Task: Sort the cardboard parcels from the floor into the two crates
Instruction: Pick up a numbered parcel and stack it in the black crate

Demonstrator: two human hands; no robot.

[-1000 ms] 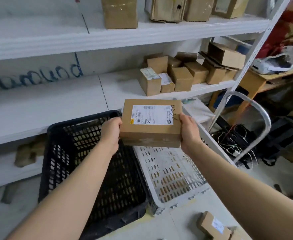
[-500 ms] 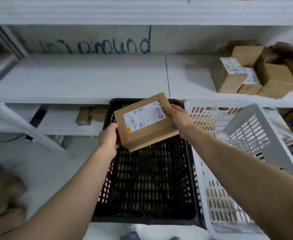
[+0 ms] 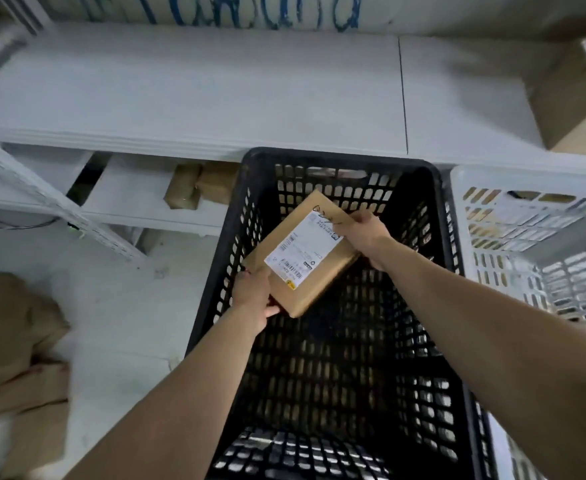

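Lower the tilted cardboard parcel [image 3: 302, 258], held inside the black crate [image 3: 336, 156] toward its 12 o'clock wall, flat before loosening left hand [image 3: 251, 295] and right hand [image 3: 363, 233] fingers clamped on opposite corners.

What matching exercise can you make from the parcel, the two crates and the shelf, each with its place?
1 parcel
2 black crate
3 white crate
4 shelf

A right of the black crate
B behind both crates
C held by left hand and right hand
D below the parcel

Pairs: 1-C, 2-D, 3-A, 4-B
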